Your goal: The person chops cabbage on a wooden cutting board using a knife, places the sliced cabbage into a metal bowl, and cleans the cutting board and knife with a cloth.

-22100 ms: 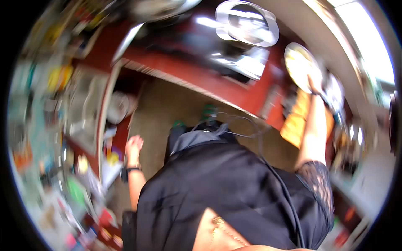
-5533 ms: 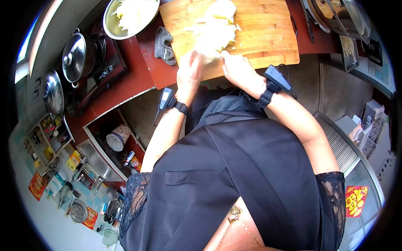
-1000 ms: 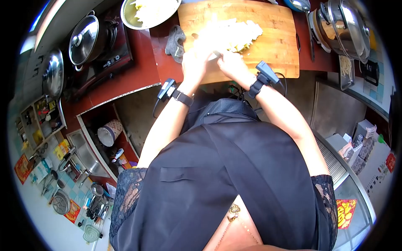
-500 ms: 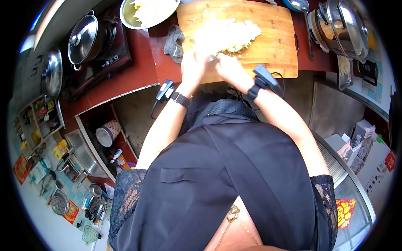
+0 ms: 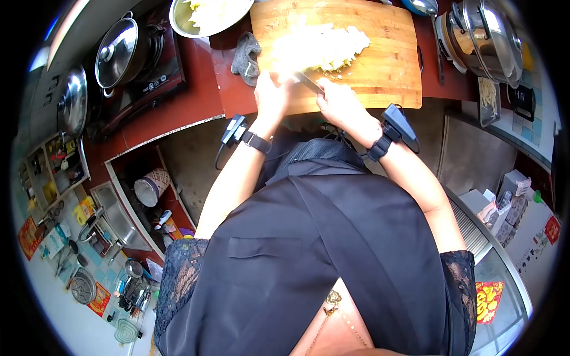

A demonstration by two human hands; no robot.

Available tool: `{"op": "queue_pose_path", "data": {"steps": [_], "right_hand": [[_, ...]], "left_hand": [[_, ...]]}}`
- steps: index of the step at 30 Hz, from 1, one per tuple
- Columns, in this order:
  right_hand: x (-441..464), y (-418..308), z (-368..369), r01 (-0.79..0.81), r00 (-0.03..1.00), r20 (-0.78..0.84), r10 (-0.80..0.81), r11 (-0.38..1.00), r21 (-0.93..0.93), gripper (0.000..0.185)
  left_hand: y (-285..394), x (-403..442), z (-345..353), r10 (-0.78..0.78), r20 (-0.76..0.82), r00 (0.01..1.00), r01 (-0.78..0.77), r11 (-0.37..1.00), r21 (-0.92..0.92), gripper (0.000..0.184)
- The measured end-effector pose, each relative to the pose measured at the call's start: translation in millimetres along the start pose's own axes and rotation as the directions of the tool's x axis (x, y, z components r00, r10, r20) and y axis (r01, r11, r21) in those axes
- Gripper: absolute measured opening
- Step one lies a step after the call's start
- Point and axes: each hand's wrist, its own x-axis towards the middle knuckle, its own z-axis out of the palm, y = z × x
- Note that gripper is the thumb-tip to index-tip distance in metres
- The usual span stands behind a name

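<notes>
My right hand [image 5: 341,102] is closed round the handle of a knife [image 5: 309,82], its blade pointing left over the front of a wooden cutting board [image 5: 386,77]. Near the blade's tip, at the board's front left edge, is my left hand [image 5: 272,95]. Glare and blur smear its fingers, so I cannot tell whether they touch the blade or hold anything. Just beyond the knife lies a heap of pale yellow-white chopped food [image 5: 341,50], its left part washed out by bright light.
A metal bowl [image 5: 242,13] with similar pale pieces stands behind left of the board. Beside the board's left edge lies a grey cloth [image 5: 246,56]. A lidded pan [image 5: 117,53] sits at the left, on a cooktop [image 5: 155,83]. Stacked pots [image 5: 488,44] stand at the right.
My right hand has moved right and slightly toward me with the knife, so more of the blade shows. My left hand has stayed in about the same place.
</notes>
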Motion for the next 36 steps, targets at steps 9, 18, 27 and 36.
{"op": "queue_pose_path", "data": {"steps": [9,18,27,36], "right_hand": [[24,12,-1,0.039,0.993,0.113,-0.041,0.999,0.016,0.024],[40,26,44,0.051,0.998,-0.036,-0.048,0.994,0.098,0.019],[-2,70,-64,-0.238,0.96,-0.046,0.277,0.888,0.393,0.035],[38,149,-64,-0.319,0.921,-0.187,0.341,0.937,0.139,0.033]], "left_hand": [[-7,4,2,0.075,-0.02,0.997,-0.075,0.997,0.0,0.037],[-8,8,5,0.055,-0.011,0.998,-0.055,0.998,-0.012,0.039],[29,29,16,0.01,-0.019,1.0,-0.01,1.0,0.002,0.093],[119,40,28,0.165,0.263,0.951,-0.235,0.935,0.265,0.09]]}}
